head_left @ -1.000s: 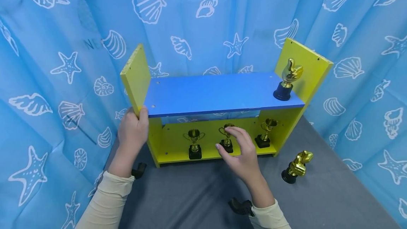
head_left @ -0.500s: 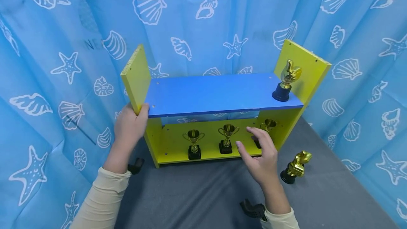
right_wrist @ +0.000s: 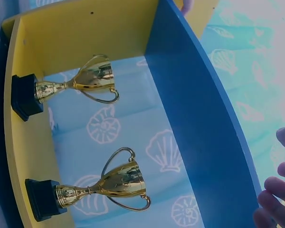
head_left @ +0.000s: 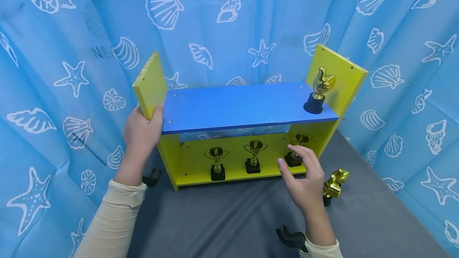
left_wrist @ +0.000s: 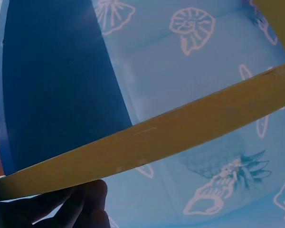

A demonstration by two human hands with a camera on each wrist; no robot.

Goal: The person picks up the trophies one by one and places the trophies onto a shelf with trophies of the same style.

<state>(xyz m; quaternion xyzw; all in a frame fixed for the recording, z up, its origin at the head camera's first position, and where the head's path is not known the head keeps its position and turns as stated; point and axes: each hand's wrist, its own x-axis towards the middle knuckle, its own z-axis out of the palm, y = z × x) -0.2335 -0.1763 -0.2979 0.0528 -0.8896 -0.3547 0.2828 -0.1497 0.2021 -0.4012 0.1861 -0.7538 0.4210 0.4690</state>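
Note:
My left hand (head_left: 143,130) grips the front edge of the yellow left side panel (head_left: 150,86) of a small shelf unit. In the left wrist view its fingers (left_wrist: 88,199) lie against the panel's outer face. My right hand (head_left: 306,180), fingers loosely bent and holding nothing, hovers before the lower shelf, nearest the right trophy cup (head_left: 291,160), which it partly overlaps. A left trophy cup (head_left: 217,164) and a middle trophy cup (head_left: 254,157) stand upright there too. A gold thumbs-up trophy (head_left: 319,88) stands at the right end of the blue upper board (head_left: 236,106).
Another gold hand-shaped trophy (head_left: 333,186) stands on the grey cloth surface (head_left: 215,218), right of my right hand, which hides part of its base. Behind and beside the unit hangs a blue shell-print curtain (head_left: 201,7).
My right hand has moved right, from before the middle cup to before the right cup. My left hand keeps its hold on the side panel. The head view has shifted slightly.

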